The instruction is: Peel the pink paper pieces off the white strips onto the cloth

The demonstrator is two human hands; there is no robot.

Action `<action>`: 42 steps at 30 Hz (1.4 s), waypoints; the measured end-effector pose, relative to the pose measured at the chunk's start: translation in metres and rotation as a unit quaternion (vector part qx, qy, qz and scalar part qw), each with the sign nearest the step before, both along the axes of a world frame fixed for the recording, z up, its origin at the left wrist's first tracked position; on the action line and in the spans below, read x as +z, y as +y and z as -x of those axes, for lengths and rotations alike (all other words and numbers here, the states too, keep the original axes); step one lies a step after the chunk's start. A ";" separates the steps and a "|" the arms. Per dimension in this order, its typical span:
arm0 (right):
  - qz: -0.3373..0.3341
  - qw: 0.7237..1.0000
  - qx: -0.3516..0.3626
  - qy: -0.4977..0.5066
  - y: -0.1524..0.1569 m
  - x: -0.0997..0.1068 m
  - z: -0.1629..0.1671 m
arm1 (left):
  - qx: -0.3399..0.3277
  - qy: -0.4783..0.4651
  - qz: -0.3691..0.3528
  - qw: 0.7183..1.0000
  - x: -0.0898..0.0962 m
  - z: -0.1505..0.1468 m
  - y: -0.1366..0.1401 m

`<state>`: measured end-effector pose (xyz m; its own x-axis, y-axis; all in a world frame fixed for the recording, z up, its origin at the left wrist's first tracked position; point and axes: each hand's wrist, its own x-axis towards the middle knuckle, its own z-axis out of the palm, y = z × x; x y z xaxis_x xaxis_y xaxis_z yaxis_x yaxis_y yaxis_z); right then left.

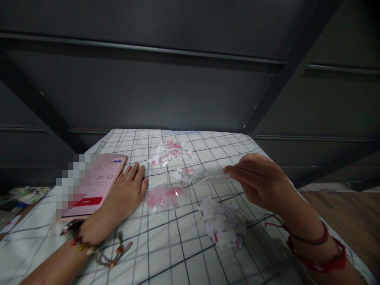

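My left hand [124, 196] lies flat on the checked cloth, fingers stretched out, right beside a pink phone [108, 168]. In my right hand [261, 180] the fingers are pinched on a thin, pale, translucent stick [212, 179] with a twisted look; motion smears it. The stick points left, its tip over or close to a few loose paper scraps [185, 174]; whether it touches them I cannot tell. Pinkish, shiny scraps [164, 196] lie between my hands. Nearer to me is a heap of white paper scraps [224, 223], and a mixed white-and-pink pile [172, 152] lies farther back.
A white cloth with dark grid lines [166, 257] covers the surface. Dark panels with metal bars [154, 91] rise behind its far edge. Wooden flooring [350, 221] shows at the right, and some blurred items [28, 194] are at the far left.
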<state>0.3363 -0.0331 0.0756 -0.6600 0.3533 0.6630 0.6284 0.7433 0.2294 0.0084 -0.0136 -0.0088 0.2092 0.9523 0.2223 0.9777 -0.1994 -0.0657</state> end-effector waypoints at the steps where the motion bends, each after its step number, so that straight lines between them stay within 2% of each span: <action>1: 0.005 1.000 0.004 0.002 0.000 0.000 0.000 | -0.001 0.000 0.001 1.000 0.000 0.000 0.000; 10: -0.032 0.996 -0.077 -0.013 0.005 -0.003 -0.014 | -0.011 -0.017 0.002 1.000 0.000 0.001 0.000; 13: -0.012 0.992 -0.121 -0.017 0.005 -0.001 -0.023 | -0.006 -0.014 -0.001 1.000 -0.001 0.001 0.000; 16: 0.015 0.991 -0.131 -0.024 0.005 0.000 -0.030 | -0.008 -0.013 -0.004 1.000 -0.001 0.001 0.000; 20: 0.021 0.992 -0.125 -0.017 0.004 0.002 -0.031 | -0.011 -0.013 -0.004 1.000 -0.001 0.002 0.000; 25: 0.031 0.996 -0.080 -0.018 0.002 0.002 -0.024 | -0.003 -0.005 0.013 1.000 0.002 0.000 -0.001; 29: -0.006 0.994 -0.104 -0.011 0.003 0.003 -0.028 | 0.001 0.001 0.028 1.000 0.005 -0.002 -0.001; 32: 0.019 0.994 -0.111 -0.011 0.003 0.003 -0.032 | 0.004 0.007 0.032 0.999 0.005 -0.002 -0.001; 35: 0.041 0.995 -0.085 -0.025 0.002 0.002 -0.028 | 0.000 0.005 0.024 1.000 0.003 0.000 0.000; 39: 0.015 0.999 -0.034 -0.019 0.001 0.000 -0.015 | -0.008 -0.005 -0.005 1.000 -0.003 0.002 0.001; 42: 0.004 0.999 -0.028 -0.016 0.001 0.000 -0.012 | -0.001 0.000 -0.014 1.000 -0.004 0.002 0.001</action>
